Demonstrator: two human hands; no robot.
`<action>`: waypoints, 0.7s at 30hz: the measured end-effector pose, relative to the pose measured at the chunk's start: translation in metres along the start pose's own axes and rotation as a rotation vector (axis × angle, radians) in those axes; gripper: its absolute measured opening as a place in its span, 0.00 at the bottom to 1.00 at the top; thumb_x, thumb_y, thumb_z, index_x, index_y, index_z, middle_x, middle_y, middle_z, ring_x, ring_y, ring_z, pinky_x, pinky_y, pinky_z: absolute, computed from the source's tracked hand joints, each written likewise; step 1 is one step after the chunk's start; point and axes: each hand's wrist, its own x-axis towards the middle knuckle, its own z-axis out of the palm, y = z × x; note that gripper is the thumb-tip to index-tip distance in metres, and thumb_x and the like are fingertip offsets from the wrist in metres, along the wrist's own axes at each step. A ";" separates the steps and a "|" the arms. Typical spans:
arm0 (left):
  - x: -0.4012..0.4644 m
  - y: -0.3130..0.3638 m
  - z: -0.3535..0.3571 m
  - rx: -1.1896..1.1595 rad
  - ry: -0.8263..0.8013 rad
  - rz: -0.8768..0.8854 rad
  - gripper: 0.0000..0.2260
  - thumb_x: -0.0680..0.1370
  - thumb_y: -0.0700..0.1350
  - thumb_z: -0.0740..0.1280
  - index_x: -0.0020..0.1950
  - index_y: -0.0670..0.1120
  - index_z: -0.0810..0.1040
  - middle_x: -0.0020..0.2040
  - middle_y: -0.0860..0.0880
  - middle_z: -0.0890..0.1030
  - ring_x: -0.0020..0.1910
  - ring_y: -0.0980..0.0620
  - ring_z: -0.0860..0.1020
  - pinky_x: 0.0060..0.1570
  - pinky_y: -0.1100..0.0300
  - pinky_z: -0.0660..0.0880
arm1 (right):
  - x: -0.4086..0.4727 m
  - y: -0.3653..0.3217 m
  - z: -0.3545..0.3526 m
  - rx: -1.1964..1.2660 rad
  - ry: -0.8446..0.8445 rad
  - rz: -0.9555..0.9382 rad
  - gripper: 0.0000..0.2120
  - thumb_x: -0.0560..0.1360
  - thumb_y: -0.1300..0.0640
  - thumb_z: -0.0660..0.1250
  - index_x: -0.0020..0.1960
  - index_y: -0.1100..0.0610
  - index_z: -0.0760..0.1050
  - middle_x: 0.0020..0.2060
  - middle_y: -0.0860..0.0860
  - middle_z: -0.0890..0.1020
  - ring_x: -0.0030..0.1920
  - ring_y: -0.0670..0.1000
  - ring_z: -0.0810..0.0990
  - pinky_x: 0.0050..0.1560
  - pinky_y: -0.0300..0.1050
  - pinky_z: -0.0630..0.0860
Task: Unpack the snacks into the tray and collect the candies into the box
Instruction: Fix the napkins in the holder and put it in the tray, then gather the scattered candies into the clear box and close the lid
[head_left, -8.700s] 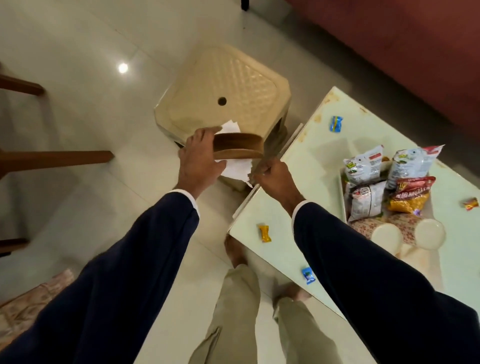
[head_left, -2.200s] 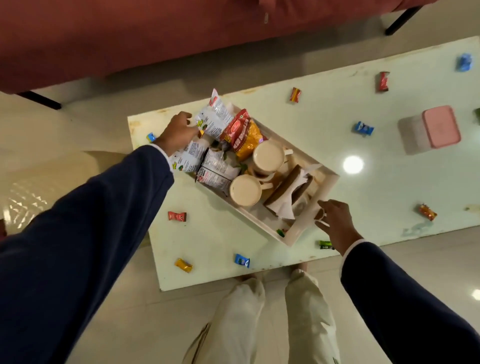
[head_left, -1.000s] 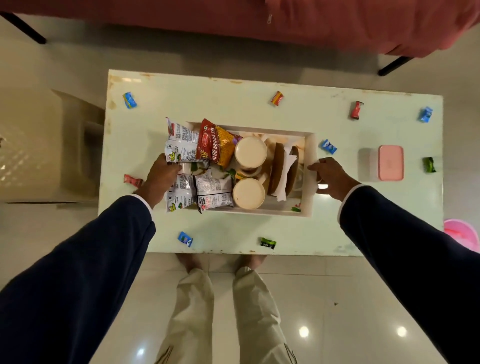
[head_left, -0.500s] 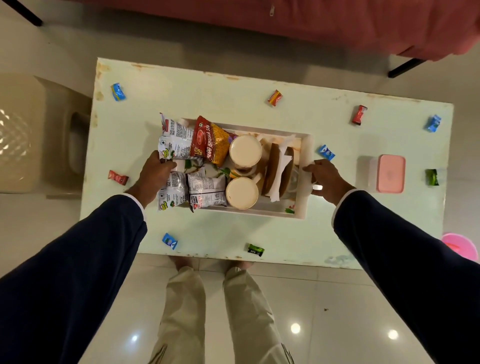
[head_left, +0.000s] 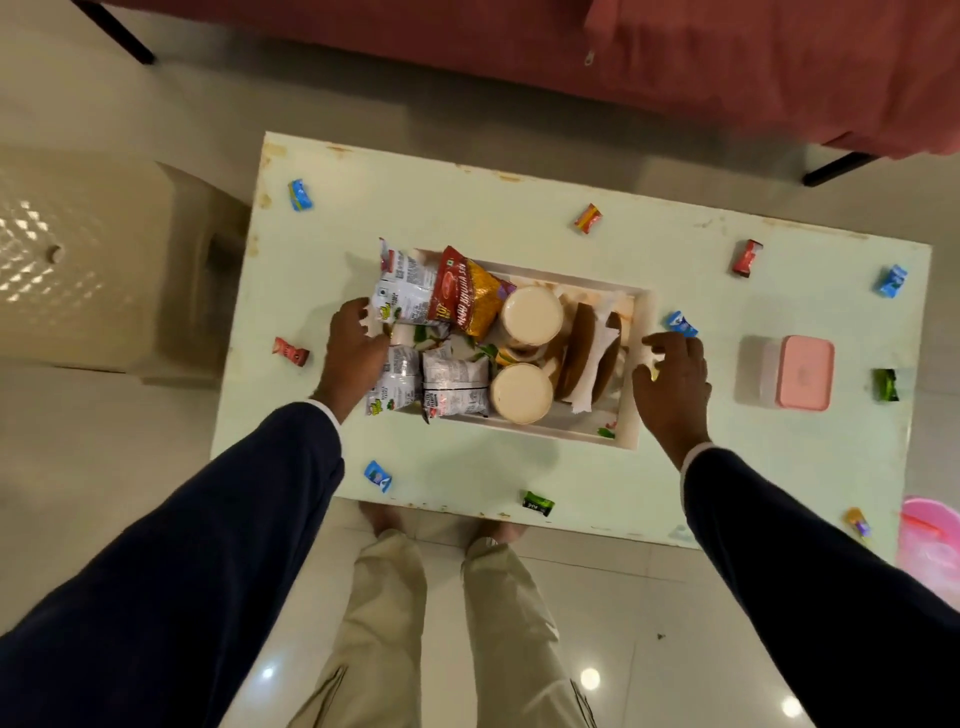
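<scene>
Room: pale glossy floor tiles, a red sofa (head_left: 675, 57) along the far side, a beige plastic stool (head_left: 78, 260) at 9 o'clock of the low green-white table (head_left: 467, 197).
Left fingers: the left hand (head_left: 356, 353) lies on the tray's 9 o'clock end, fingers curled against a white snack packet (head_left: 402, 291); whether they grip the packet or the rim beneath, I cannot tell.
Right fingers: the right hand (head_left: 672, 379) is at the tray's 3 o'clock end, fingers spread and loosely bent over the rim, holding nothing that I can see.
Tray: the white tray (head_left: 636, 415) sits mid-table, packed with white packets, a red-and-yellow bag (head_left: 467, 299), two cream cups (head_left: 522, 392) and a brown napkin holder (head_left: 584, 356).
Candies: a dozen or so bright wrapped sweets are scattered round the tray, such as a blue candy (head_left: 680, 323) just beside the right fingers and a green candy (head_left: 537, 503) at 6 o'clock near the table edge.
Box: the pink-lidded box (head_left: 795, 371) stands at 3 o'clock, lid on.
Risk: packets overhang the 9 o'clock rim, so a nudge of the tray would likely spill them; edge candies could be swept to the floor by a sleeve.
</scene>
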 end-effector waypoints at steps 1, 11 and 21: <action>-0.008 -0.002 -0.004 0.025 0.009 0.025 0.25 0.77 0.33 0.64 0.74 0.42 0.69 0.70 0.41 0.71 0.67 0.44 0.73 0.63 0.53 0.72 | -0.013 -0.011 0.001 0.052 0.015 -0.049 0.15 0.76 0.63 0.66 0.62 0.57 0.74 0.60 0.56 0.75 0.57 0.61 0.77 0.57 0.56 0.75; -0.089 -0.023 -0.055 0.332 -0.089 0.450 0.25 0.75 0.34 0.66 0.71 0.47 0.71 0.69 0.46 0.72 0.67 0.44 0.72 0.66 0.47 0.71 | -0.131 -0.133 0.039 0.121 -0.140 -0.419 0.13 0.74 0.69 0.67 0.58 0.61 0.75 0.52 0.56 0.76 0.51 0.57 0.75 0.53 0.58 0.76; -0.107 0.026 -0.003 0.329 -0.154 0.636 0.23 0.76 0.36 0.66 0.71 0.47 0.72 0.69 0.47 0.72 0.67 0.45 0.72 0.64 0.50 0.70 | -0.117 -0.118 -0.001 0.108 -0.096 -0.355 0.14 0.75 0.66 0.68 0.60 0.58 0.74 0.57 0.53 0.76 0.55 0.53 0.77 0.58 0.53 0.77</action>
